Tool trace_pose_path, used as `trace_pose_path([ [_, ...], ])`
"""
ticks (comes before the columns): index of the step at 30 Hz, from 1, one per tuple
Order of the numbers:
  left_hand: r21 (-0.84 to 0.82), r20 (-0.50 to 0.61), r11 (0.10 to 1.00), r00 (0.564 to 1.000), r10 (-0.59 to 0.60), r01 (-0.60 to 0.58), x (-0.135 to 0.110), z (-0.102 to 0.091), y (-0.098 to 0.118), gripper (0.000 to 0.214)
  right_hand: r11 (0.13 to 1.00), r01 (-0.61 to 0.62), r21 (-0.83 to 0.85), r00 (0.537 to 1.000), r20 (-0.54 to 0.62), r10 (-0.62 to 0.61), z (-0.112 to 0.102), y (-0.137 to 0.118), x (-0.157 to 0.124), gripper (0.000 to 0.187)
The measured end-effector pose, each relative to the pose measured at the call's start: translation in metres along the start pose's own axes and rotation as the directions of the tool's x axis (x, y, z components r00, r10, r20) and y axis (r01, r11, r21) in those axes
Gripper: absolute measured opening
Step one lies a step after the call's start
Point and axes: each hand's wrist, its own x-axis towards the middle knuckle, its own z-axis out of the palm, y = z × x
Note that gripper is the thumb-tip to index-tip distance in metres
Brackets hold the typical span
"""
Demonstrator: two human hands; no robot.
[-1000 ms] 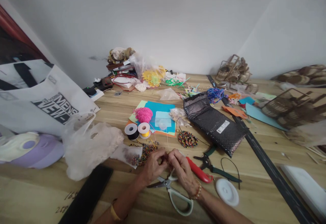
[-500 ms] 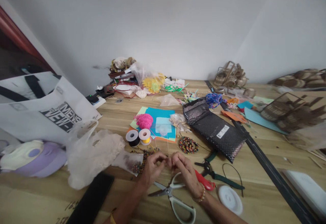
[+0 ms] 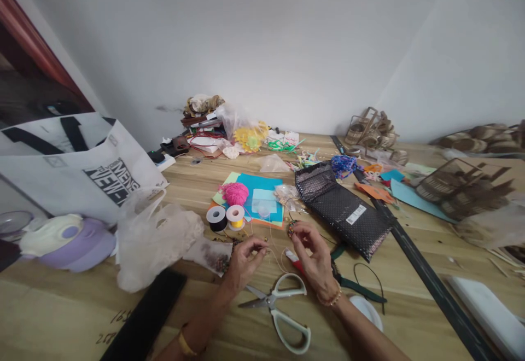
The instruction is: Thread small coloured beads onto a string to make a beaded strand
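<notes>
My left hand [image 3: 247,261] is closed in a pinch on a thin pale thread [image 3: 275,250], with a tiny bead-like speck at the fingertips. The thread loops loosely across the table between my hands. My right hand [image 3: 312,257] is open, its fingers curved and apart. Its fingertips are over a coil of multicoloured beads [image 3: 291,229], which they mostly hide. White-handled scissors [image 3: 269,301] lie with blades apart below my hands. Under my right hand are a red-handled tool [image 3: 292,258] and dark green-handled pliers [image 3: 361,290], both partly covered.
Black and yellow thread spools [image 3: 235,216] stand by a pink yarn ball [image 3: 234,193] and blue paper [image 3: 262,181]. A black bubble mailer [image 3: 342,208] lies to the right. Plastic bags [image 3: 158,240] and a white tote [image 3: 118,169] fill the left. Small woven baskets [image 3: 369,128] sit behind.
My hands were together at the thread; now they are apart. My right hand has let go and moved up and right to the bead coil. My left hand keeps its pinch.
</notes>
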Motion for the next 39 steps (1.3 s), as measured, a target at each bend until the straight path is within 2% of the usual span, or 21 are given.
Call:
trace_pose_path([
  [2, 0.072, -0.008, 0.997, 0.999, 0.038, -0.038, -0.002, 0.001, 0.001, 0.007, 0.989, -0.144, 0.033, 0.973, 0.185, 0.135, 0.005, -0.002, -0.007, 0.021],
  [4, 0.123, -0.009, 0.991, 0.999, 0.053, -0.052, -0.003, 0.002, 0.003, 0.009, 0.962, -0.269, 0.047, 0.904, 0.358, 0.235, 0.013, -0.001, -0.013, 0.025],
  [8, 0.177, -0.026, 0.983, 0.998, 0.055, -0.05, -0.005, 0.004, 0.004, 0.017, 0.926, -0.356, 0.123, 0.849, 0.456, 0.266, 0.024, 0.007, -0.02, 0.029],
  [10, 0.197, -0.034, 0.979, 0.997, 0.062, -0.054, -0.006, 0.004, 0.004, 0.017, 0.937, -0.332, 0.108, 0.851, 0.464, 0.248, 0.026, 0.012, -0.02, 0.029],
  [15, 0.252, 0.01, 0.956, 0.988, 0.152, -0.15, -0.007, 0.006, 0.001, 0.015, 0.987, -0.152, -0.06, 0.891, 0.424, 0.163, 0.023, 0.016, -0.019, 0.027],
  [18, 0.294, 0.043, 0.935, 0.98, 0.194, -0.198, -0.008, 0.007, 0.001, 0.018, 0.989, -0.112, -0.096, 0.885, 0.442, 0.143, 0.022, 0.015, -0.02, 0.023],
  [22, 0.336, 0.051, 0.92, 0.98, 0.194, -0.2, -0.008, 0.009, 0.001, 0.022, 0.987, -0.083, -0.135, 0.869, 0.475, 0.138, 0.022, 0.015, -0.022, 0.021],
  [28, 0.354, 0.046, 0.917, 0.983, 0.178, -0.183, -0.008, 0.01, 0.002, 0.022, 0.984, -0.06, -0.165, 0.87, 0.475, 0.133, 0.023, 0.01, -0.022, 0.02],
  [39, 0.336, 0.04, 0.928, 0.987, 0.158, -0.162, -0.01, 0.01, -0.002, 0.021, 0.981, -0.098, -0.169, 0.842, 0.512, 0.172, 0.023, 0.015, -0.024, 0.025],
])
